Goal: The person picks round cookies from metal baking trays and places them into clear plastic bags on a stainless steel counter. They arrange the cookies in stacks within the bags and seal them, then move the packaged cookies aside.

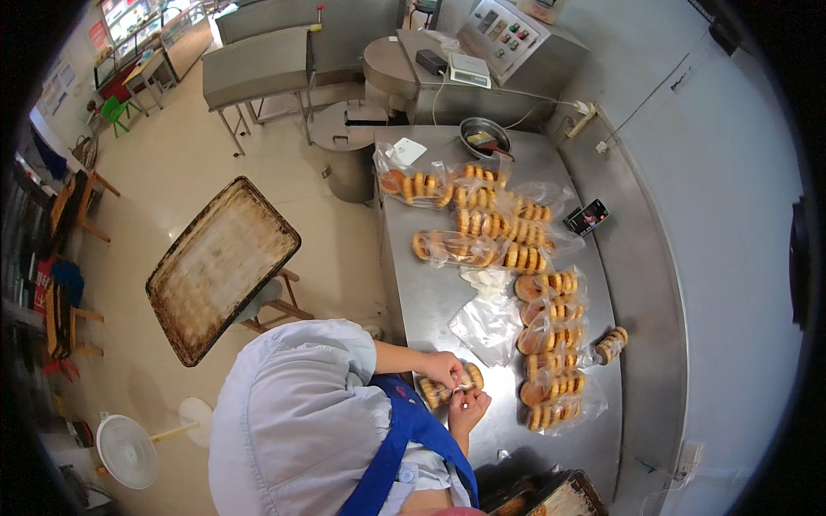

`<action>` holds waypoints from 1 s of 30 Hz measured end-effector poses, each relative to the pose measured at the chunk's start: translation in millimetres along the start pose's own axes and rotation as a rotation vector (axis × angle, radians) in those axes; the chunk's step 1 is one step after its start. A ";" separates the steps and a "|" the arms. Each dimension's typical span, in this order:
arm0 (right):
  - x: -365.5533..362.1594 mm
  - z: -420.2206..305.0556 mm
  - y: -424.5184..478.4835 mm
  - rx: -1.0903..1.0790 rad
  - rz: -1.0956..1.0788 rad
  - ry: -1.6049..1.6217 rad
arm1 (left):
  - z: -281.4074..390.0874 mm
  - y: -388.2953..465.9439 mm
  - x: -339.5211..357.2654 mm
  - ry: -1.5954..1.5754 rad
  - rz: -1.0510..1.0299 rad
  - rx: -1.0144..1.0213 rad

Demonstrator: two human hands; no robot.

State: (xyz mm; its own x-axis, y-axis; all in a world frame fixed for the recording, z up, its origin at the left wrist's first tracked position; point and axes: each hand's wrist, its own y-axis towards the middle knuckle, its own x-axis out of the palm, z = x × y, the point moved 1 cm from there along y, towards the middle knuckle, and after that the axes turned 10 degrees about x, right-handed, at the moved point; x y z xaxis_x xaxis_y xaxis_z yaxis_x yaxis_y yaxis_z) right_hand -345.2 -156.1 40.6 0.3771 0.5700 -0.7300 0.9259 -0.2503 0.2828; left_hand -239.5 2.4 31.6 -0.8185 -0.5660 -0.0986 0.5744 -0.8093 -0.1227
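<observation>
Close to my body at the table's near edge lies a clear plastic bag of round, golden pastries (433,392). My left hand (444,368) is over the bag, its fingers pinching the plastic. Just beside it, my right hand (470,409) has its fingertips closed at the same gathered part of the bag. My fingers hide the exact spot they grip. Beyond my hands, a stack of clear plastic bags (492,330) lies flat on the stainless steel table (432,303). A row of bagged pastries (554,387) runs along the table's far side.
More bagged pastries (481,222) cover the table further left. A metal bowl (485,137), a propped phone (587,217) and a single bag of pastries (611,345) stand around them. A dark baking tray (222,271) rests on a wooden stool (284,303). Another tray (568,496) sits right of me.
</observation>
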 end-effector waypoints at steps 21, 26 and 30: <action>22.5 12.5 1.6 0.398 -0.121 0.459 | 12.5 0.5 12.7 0.249 0.155 0.190; 17.3 29.1 5.2 0.491 -0.191 0.505 | 7.7 -7.5 13.2 0.539 0.227 0.458; 12.6 22.9 8.3 0.361 -0.192 0.374 | 5.2 -9.5 15.4 0.611 0.270 0.541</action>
State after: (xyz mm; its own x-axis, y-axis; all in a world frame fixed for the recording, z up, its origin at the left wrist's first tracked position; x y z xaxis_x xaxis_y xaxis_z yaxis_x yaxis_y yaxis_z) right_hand -333.2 -168.9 19.5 0.2448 0.8546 -0.4579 0.9376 -0.3289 -0.1127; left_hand -257.7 0.6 36.4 -0.4162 -0.6920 -0.5898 0.5377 -0.7104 0.4540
